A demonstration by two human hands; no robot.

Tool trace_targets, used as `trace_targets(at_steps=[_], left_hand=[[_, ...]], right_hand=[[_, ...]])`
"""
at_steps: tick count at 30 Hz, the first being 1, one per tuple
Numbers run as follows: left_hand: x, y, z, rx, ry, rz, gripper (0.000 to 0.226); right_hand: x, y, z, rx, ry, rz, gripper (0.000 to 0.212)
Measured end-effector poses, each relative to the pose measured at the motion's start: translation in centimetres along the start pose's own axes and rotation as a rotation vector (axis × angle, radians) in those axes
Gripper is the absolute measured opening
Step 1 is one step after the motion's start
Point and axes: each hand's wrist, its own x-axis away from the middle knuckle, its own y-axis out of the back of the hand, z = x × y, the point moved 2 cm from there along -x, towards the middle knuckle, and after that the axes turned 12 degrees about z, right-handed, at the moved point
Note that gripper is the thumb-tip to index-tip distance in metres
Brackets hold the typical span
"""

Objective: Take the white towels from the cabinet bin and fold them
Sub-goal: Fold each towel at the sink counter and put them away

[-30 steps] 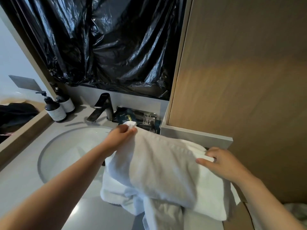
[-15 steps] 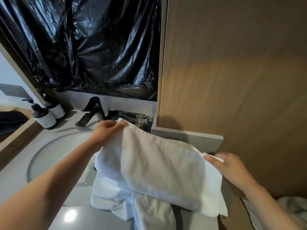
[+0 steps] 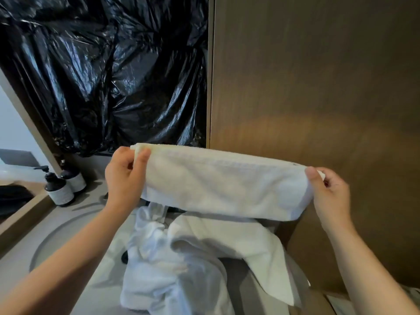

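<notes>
A white towel (image 3: 225,185) hangs folded in the air in front of me, stretched flat between both hands. My left hand (image 3: 125,178) pinches its upper left corner between thumb and fingers. My right hand (image 3: 327,192) pinches the upper right corner. Below it more white towels (image 3: 181,258) lie crumpled in a heap on the grey counter (image 3: 20,264), spilling over the counter's right side. The cabinet bin is hidden behind the held towel.
A tall wooden cabinet panel (image 3: 318,87) fills the right. Black plastic sheeting (image 3: 113,71) covers the wall behind. Two dark pump bottles (image 3: 61,189) stand at the counter's back left beside the round sink (image 3: 56,237).
Both hands have lifted the towel off the heap and pulled it taut at chest height. The view has tilted up and the faucet is now hidden.
</notes>
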Motion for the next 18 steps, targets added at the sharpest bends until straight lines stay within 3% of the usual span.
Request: trace_targets(at_steps=[4,8,15,18], left_hand=[[0.2,0.6,-1.2,0.014,0.004,-0.012,0.043],[1.2,0.1,-2.0,-0.003,0.037,0.108,0.049],[5.3,-4.4,2.6,-0.147,0.215,0.363,0.043],[6.4,-6.2,4.6,-0.150,0.295,0.385,0.021]], right_hand=[[1.4,0.2,1.6,0.032,0.019,-0.115,0.022],[3.1,0.8,1.1,0.053,-0.011,-0.166,0.015],[6.3,-0.4,-6.8,0.229,-0.241,-0.036,0.013],[7.3,-1.3,-10.9,0.305,-0.372,0.044,0.011]])
